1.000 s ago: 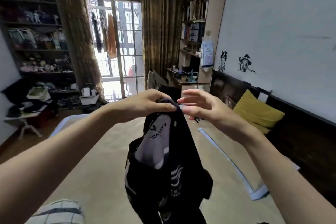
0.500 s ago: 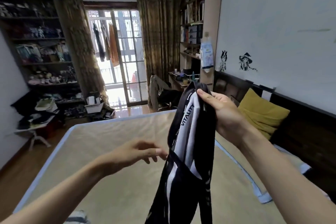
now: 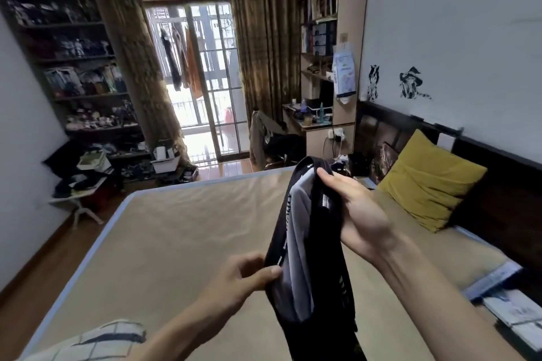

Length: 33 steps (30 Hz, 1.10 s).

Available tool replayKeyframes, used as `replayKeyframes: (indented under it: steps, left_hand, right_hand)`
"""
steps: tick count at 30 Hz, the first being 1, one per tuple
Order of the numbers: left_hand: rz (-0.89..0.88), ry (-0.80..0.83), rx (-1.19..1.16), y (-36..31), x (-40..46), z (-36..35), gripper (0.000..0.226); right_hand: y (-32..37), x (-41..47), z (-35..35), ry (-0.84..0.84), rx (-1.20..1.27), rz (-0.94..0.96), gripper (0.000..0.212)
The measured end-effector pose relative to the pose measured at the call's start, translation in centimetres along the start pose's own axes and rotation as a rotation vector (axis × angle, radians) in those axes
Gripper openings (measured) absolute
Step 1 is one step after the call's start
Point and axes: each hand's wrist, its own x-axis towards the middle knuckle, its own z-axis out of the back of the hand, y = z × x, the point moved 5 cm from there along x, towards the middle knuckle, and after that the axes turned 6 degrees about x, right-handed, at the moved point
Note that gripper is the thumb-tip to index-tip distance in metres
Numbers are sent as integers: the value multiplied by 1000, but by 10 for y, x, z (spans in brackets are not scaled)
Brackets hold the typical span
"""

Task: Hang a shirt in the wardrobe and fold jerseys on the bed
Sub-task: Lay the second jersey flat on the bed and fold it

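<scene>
We hold the black and grey jersey in the air above the bed, and everything that follows turns on how it hangs: its long axis runs nearly straight up and down, bunched into a narrow column, with the top end pinched in our right hand and the rest trailing down past the lower edge of the view. Our right fingers are curled over the top of the jersey and grip it, with the thumb hidden behind the cloth. Our left hand sits lower and to the left of the jersey, its thumb and fingers pinching the jersey's left edge about midway down. So both hands have hold of it, the right the higher of the two, and we judge that the next move is to draw the hands apart to open the jersey wide before laying it flat. The bed's tan surface lies below and beyond the jersey, and nothing shows on the stretch straight ahead. To the right of the jersey a yellow pillow leans on the dark headboard, near enough that a spread sleeve might reach it. At the lower left, a checked white cloth pokes in under our left forearm; we cannot tell what garment it is.
</scene>
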Motion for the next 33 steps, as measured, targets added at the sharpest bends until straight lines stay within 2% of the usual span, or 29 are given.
replayKeyframes:
  steps: [2,3,6,8,12,14,18,20,21,23,26,29,31,33]
  left_hand:
    - [37,-176,-39,0,-1,11,39]
    - [46,-228,-61,-4,-2,21,41]
    - [13,-221,13,-35,-5,47,32]
    - [-40,-222,159,-60,0,63,31]
    - [-274,-283,601,-113,0,96,35]
    - [-321,-331,771,-122,-7,114,36]
    - [-309,-518,982,-131,-39,134,31]
    - [-336,-589,997,-137,-60,139,30]
    - [-356,-592,976,-140,-71,142,30]
    - [-375,-573,932,-144,-94,148,30]
    - [-370,-520,846,-152,-128,157,31]
    - [-410,-443,834,-158,-166,163,31]
    - [-442,-481,881,-159,-189,164,28]
    - [-471,-579,917,-158,-209,161,25]
  right_hand:
    - [5,-1,10,-32,-7,31,32]
    - [10,0,19,-65,-109,71,32]
    - [29,0,39,-169,-679,220,25]
    - [35,-1,45,-216,-931,233,27]
    - [33,0,40,-231,-921,121,25]
    - [33,-3,26,-224,-1056,144,22]
    - [23,-20,-13,-174,-1309,223,23]
    - [18,-34,-36,-173,-1379,281,23]
    - [16,-42,-47,-185,-1371,303,23]
    - [9,-61,-65,-199,-1196,282,21]
    - [-9,-91,-84,-90,-841,74,23]
    - [-27,-124,-100,-12,-569,-80,36]
    - [-37,-139,-105,-12,-497,-122,41]
    - [-47,-148,-108,-71,-527,-99,43]
